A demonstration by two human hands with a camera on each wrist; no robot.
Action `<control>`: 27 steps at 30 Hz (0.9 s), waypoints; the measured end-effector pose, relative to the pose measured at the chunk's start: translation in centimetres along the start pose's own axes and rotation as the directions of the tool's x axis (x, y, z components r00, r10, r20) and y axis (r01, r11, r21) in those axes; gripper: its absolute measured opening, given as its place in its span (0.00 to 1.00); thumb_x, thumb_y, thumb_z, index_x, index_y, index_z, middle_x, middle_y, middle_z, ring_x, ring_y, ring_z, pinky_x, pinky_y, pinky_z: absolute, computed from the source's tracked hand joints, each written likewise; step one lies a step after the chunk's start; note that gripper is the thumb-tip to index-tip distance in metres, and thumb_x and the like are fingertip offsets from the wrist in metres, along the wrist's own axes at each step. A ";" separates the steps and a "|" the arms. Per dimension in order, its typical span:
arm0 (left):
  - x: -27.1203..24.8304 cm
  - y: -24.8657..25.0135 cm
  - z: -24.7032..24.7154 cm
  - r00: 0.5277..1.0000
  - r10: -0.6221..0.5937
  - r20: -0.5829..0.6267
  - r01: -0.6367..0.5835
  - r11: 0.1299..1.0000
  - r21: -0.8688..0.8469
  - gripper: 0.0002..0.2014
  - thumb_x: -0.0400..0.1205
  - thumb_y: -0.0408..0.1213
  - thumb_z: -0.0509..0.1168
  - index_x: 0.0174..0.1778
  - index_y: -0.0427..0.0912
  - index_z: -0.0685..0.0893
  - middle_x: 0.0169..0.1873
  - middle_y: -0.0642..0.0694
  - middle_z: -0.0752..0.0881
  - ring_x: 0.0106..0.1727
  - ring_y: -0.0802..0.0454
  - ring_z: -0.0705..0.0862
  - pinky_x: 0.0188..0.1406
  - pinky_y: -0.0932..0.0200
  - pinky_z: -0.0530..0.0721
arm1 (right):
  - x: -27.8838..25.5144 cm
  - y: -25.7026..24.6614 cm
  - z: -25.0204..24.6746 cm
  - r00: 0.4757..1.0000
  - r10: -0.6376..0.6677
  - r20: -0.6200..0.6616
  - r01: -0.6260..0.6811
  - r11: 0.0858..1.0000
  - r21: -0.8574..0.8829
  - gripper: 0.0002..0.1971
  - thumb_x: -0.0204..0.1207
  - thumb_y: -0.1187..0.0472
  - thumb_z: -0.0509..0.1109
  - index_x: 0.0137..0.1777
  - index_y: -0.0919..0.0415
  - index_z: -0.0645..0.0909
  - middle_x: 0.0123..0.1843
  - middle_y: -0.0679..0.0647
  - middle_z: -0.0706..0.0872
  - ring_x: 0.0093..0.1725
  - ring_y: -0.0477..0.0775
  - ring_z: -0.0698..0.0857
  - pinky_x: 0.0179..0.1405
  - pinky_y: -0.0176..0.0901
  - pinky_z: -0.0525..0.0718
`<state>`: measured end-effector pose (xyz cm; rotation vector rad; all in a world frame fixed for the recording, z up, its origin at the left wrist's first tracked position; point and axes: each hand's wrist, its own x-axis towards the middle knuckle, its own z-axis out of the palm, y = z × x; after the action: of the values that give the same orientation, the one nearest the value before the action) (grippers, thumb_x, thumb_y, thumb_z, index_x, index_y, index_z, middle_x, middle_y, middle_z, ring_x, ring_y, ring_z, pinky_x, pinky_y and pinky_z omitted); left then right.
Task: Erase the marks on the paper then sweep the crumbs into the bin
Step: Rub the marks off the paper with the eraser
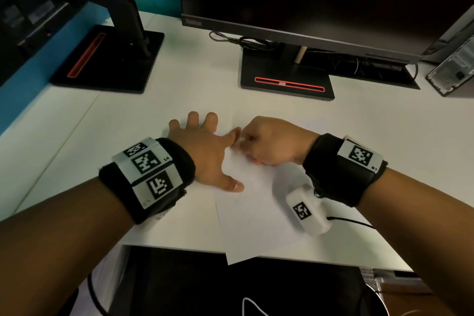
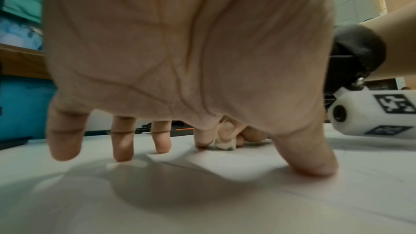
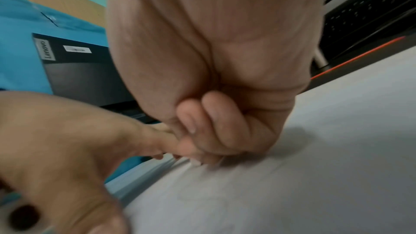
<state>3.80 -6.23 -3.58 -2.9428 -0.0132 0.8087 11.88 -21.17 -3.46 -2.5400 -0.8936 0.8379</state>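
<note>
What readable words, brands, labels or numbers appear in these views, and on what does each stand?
"Lenovo": on the black monitor back, right wrist view.
White sticker beside it: too blurred to read.
Logo on the centre monitor's bezel, head view: blurred, not legible.
Wristband tags: square code patterns only, their small corner marks unreadable.
</note>
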 end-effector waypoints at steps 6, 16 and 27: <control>0.0 -0.1 0.1 1.000 0.001 -0.001 -0.001 1.000 -0.004 0.58 0.64 0.85 0.59 0.85 0.68 0.39 0.77 0.45 0.56 0.76 0.38 0.58 0.71 0.36 0.67 | 0.1 0.1 -1.0 0.993 0.037 -0.113 -0.042 0.998 -0.042 0.22 0.87 0.52 0.62 0.34 0.64 0.83 0.31 0.60 0.86 0.28 0.53 0.80 0.27 0.38 0.75; 0.0 -0.2 0.2 1.000 0.006 -0.005 -0.006 1.000 -0.025 0.54 0.63 0.85 0.59 0.84 0.70 0.46 0.74 0.47 0.58 0.74 0.39 0.59 0.70 0.36 0.68 | -0.8 -1.5 0.3 0.998 -0.008 -0.055 0.005 0.999 -0.051 0.20 0.86 0.55 0.61 0.30 0.56 0.77 0.30 0.55 0.83 0.28 0.51 0.79 0.25 0.38 0.75; -0.4 -0.1 -0.4 1.000 0.013 0.015 -0.012 0.999 -0.044 0.46 0.64 0.84 0.61 0.78 0.69 0.62 0.71 0.49 0.59 0.72 0.41 0.60 0.70 0.38 0.68 | -1.5 -3.0 1.7 0.995 -0.077 0.055 0.077 0.997 0.015 0.13 0.82 0.59 0.62 0.42 0.64 0.84 0.38 0.61 0.88 0.33 0.61 0.82 0.32 0.46 0.80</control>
<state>3.63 -6.18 -3.04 -2.9806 -0.0140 0.8430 8.50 -19.78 -2.72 -2.4651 -0.9931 0.8923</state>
